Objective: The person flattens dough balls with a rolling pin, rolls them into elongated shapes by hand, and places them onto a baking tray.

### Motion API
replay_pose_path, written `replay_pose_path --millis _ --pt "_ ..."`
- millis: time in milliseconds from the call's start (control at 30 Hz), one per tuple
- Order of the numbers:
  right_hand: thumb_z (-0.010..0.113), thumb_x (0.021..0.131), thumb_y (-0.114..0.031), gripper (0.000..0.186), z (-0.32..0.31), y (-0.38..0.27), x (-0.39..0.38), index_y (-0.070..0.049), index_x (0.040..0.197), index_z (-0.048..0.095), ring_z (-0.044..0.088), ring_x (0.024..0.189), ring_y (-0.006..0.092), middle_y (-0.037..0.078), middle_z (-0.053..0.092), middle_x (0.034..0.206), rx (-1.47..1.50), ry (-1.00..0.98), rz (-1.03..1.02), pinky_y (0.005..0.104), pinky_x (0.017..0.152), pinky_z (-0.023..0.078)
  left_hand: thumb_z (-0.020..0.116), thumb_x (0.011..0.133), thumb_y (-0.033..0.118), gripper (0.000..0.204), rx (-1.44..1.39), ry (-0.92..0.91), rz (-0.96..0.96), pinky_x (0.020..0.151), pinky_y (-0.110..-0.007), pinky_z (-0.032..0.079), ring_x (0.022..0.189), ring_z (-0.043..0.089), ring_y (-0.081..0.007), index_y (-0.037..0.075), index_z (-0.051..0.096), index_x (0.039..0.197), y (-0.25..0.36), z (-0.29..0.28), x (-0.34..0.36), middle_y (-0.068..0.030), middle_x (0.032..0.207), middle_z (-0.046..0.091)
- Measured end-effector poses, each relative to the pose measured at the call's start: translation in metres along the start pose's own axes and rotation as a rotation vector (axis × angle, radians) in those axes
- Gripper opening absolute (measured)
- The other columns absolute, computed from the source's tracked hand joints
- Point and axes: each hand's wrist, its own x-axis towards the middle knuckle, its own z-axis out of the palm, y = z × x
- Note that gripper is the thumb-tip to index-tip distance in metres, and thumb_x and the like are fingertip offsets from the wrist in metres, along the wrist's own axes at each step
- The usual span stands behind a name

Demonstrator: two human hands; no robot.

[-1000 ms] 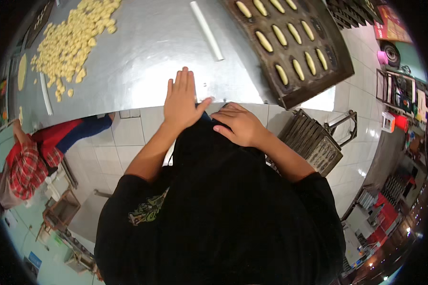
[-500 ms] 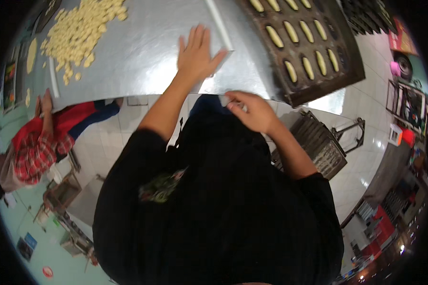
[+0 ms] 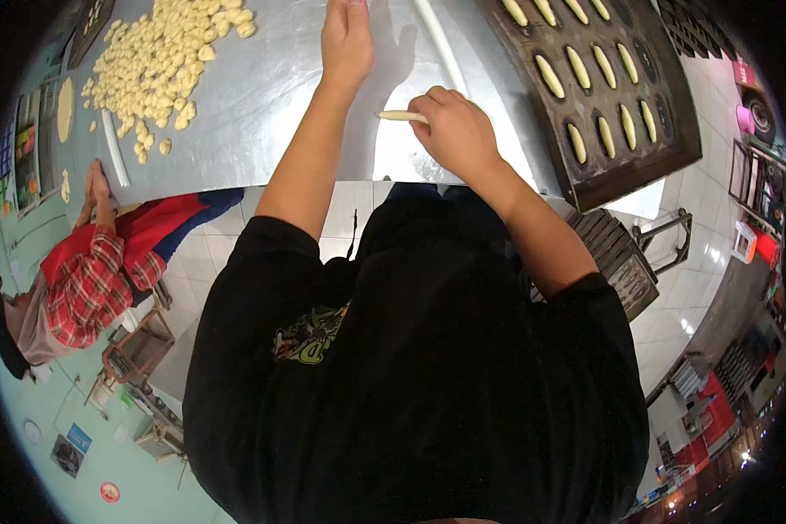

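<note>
My right hand (image 3: 459,131) is closed on a thin, pale roll of dough (image 3: 400,115), whose tapered end points left over the metal table (image 3: 271,113). My left hand (image 3: 348,45) is farther forward above the table, fingers stretched out and held close together; the top edge of the view cuts off its tips. Just beyond my right hand lies a white rod (image 3: 441,45). To the right, a dark baking tray (image 3: 616,179) carries rows of slim dough rolls (image 3: 604,66) in long hollows.
A heap of small dough pieces (image 3: 162,74) covers the table's far left, by a second white rod (image 3: 115,148). A co-worker in a checked shirt (image 3: 92,284) stands left, hands at the table edge. Dark stacked trays (image 3: 620,262) stand below the table's right side.
My left hand has lifted from flat on the table and moved forward. My right hand has risen from the near edge over the table, now holding a dough roll. The view has shifted slightly.
</note>
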Motion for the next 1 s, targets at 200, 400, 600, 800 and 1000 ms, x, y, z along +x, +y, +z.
replay_pose_path --millis 200,400,600,800,1000 --pt "0.074 0.076 -0.014 0.024 -0.136 0.062 -0.01 -0.013 0.099 0.068 0.064 0.091 0.0308 0.009 0.066 0.098 0.036 0.269 -0.115 0.0396 0.077 0.052 0.032 0.107 0.033 0.059 -0.293 -0.008 0.155 0.115 -0.038 0.025 0.139 0.037 -0.0297 -0.006 0.023 0.15 0.043 0.012 0.012 -0.0243 0.147 0.042" --pt "0.08 0.075 -0.017 0.034 -0.251 0.221 -0.097 -0.009 0.105 0.067 0.064 0.093 0.0322 0.012 0.067 0.105 -0.318 1.048 -0.041 0.0371 0.08 0.052 0.063 0.089 0.021 0.043 -0.012 -0.207 0.486 0.102 -0.043 0.042 0.121 0.055 -0.0383 -0.001 0.057 0.125 0.153 0.126 0.031 -0.0231 0.131 0.057" --pt "0.068 0.087 -0.023 0.028 -0.249 0.275 -0.121 -0.008 0.111 0.066 0.065 0.1 0.0326 0.016 0.068 0.11 -0.218 0.287 0.245 0.0418 0.081 0.053 0.054 0.092 0.028 0.043 0.287 -0.818 0.562 0.108 -0.044 0.039 0.129 0.048 -0.0284 0.016 0.058 0.133 0.13 0.289 0.038 -0.0071 0.139 0.055" --pt "0.067 0.083 -0.028 0.024 -0.232 0.295 -0.101 -0.01 0.1 0.069 0.069 0.085 0.0353 0.016 0.071 0.09 -0.187 0.004 0.613 0.0462 0.074 0.055 0.063 0.088 0.015 0.023 0.464 -1.045 0.598 0.097 -0.044 0.047 0.111 0.058 -0.0293 0.015 0.069 0.109 0.144 0.349 0.033 -0.0059 0.112 0.065" --pt "0.065 0.081 -0.018 0.019 -0.247 0.295 -0.093 -0.01 0.098 0.068 0.068 0.088 0.036 0.015 0.071 0.091 -0.221 0.098 0.556 0.0469 0.074 0.055 0.064 0.087 0.021 0.02 0.47 -0.988 0.594 0.085 -0.044 0.052 0.101 0.064 -0.0293 0.019 0.071 0.106 0.14 0.344 0.048 -0.0058 0.103 0.068"
